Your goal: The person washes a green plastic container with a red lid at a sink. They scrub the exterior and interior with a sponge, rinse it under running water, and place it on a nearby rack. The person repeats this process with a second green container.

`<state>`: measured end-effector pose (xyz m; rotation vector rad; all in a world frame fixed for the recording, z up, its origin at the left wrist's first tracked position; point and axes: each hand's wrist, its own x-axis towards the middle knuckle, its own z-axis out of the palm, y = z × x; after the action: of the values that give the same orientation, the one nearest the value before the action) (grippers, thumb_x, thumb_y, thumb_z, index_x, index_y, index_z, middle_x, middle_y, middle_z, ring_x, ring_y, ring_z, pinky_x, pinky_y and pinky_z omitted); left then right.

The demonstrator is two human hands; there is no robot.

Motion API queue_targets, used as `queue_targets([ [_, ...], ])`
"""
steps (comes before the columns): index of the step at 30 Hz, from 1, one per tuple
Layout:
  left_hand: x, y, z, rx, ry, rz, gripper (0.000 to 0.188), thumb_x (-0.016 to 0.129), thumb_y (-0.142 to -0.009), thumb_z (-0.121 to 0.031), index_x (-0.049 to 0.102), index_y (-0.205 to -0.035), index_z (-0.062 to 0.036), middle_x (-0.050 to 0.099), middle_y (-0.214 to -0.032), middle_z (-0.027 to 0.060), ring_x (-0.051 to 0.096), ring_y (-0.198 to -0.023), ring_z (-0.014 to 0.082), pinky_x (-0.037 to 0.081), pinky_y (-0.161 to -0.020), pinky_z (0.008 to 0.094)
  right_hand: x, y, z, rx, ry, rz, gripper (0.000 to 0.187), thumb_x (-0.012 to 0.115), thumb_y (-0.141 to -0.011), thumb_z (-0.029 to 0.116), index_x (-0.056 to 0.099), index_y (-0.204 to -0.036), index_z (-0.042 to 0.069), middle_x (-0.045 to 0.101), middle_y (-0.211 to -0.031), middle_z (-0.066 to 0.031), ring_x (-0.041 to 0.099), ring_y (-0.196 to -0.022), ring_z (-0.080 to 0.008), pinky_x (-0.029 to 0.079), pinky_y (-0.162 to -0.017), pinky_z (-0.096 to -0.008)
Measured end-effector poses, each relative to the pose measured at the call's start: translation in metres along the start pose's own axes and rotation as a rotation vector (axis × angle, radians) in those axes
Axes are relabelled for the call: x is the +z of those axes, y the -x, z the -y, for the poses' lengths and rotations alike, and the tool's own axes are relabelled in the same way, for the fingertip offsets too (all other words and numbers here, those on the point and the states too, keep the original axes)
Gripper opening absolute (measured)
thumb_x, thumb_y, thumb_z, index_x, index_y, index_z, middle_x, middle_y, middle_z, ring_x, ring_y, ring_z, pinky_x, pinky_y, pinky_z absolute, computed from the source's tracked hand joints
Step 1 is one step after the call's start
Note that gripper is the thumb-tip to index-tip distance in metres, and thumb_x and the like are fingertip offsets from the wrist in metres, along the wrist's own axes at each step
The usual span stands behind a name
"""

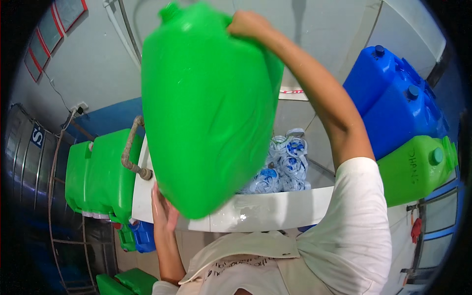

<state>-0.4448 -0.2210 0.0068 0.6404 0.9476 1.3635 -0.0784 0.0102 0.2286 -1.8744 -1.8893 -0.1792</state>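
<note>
- We have a big green jug (211, 98) raised over the near edge of the white ledge (290, 209), toward its left end; its neck points up and its rounded lower end hangs close to us.
- Our right hand (247, 24) is up at the jug's top right, fingers curled closed around what looks like its handle.
- Our left hand (164, 211) is against the jug's lower left side, beside the ledge's near left corner; the jug hides part of it, so we cannot tell how far its fingers are open.
- Behind the ledge's near edge we see clear plastic bundles (290, 167) with blue parts, partly covered by the jug.
- A bent pipe (129, 147) rises from the ledge's left end, with green containers (110, 172) just beyond.
- Past its right end stand blue containers (378, 93) and a lighter green canister (408, 177).
</note>
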Motion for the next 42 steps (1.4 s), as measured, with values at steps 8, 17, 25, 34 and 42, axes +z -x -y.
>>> queue_targets([
  [8, 0.004, -0.012, -0.055, 0.078, -0.043, -0.046, 0.057, 0.046, -0.09, -0.048, 0.043, -0.126, -0.0046, 0.054, -0.115, 0.0116, 0.056, -0.1, 0.0222, 0.05, -0.081, 0.0342, -0.044, 0.021, 0.044, 0.01, -0.138, -0.186, 0.053, 0.064, -0.072, 0.052, 0.068, -0.086, 0.001, 0.066, -0.086, -0.019, 0.063, -0.083, -0.035, 0.048, -0.074, -0.0443],
  [17, -0.017, 0.018, -0.058, -0.058, 0.002, 0.084, 0.064, 0.048, -0.088, -0.05, 0.036, -0.131, -0.0048, 0.048, -0.124, 0.0104, 0.051, -0.107, 0.0235, 0.045, -0.089, 0.0386, -0.044, 0.037, 0.059, 0.009, -0.087, -0.004, 0.058, 0.067, -0.066, 0.055, 0.068, -0.089, 0.001, 0.066, -0.085, -0.0183, 0.063, -0.083, -0.0333, 0.049, -0.072, -0.0421],
  [25, -0.019, -0.013, -0.003, -0.056, -0.01, 0.016, 0.06, 0.048, -0.088, -0.05, 0.044, -0.126, -0.0036, 0.051, -0.123, 0.0101, 0.048, -0.111, 0.0242, 0.04, -0.093, 0.0375, 0.021, 0.001, 0.002, -0.017, -0.055, 0.038, 0.06, 0.067, -0.065, 0.057, 0.066, -0.088, 0.001, 0.065, -0.089, -0.0192, 0.062, -0.084, -0.0341, 0.048, -0.074, -0.0416],
  [34, 0.092, 0.004, -0.127, 0.682, -0.571, 0.109, 0.067, 0.036, -0.089, -0.052, 0.035, -0.135, -0.0024, 0.057, -0.114, 0.0187, 0.058, -0.101, 0.0204, 0.048, -0.083, 0.0312, 0.134, 0.16, -0.118, 0.3, -1.44, -0.065, 0.04, 0.061, -0.079, 0.031, 0.058, -0.11, 0.005, 0.065, -0.089, -0.0117, 0.062, -0.079, -0.0216, 0.049, -0.07, -0.0371],
  [42, 0.257, 0.013, -0.091, 1.027, -0.848, 0.606, 0.069, 0.051, -0.082, -0.043, 0.034, -0.136, -0.0036, 0.049, -0.126, 0.0224, 0.046, -0.118, 0.0283, 0.032, -0.1, 0.0393, 0.248, 0.239, -0.094, 0.653, -2.33, -0.333, 0.039, 0.061, -0.077, 0.029, 0.058, -0.109, 0.005, 0.065, -0.084, -0.0149, 0.063, -0.078, -0.0253, 0.049, -0.067, -0.0377],
])
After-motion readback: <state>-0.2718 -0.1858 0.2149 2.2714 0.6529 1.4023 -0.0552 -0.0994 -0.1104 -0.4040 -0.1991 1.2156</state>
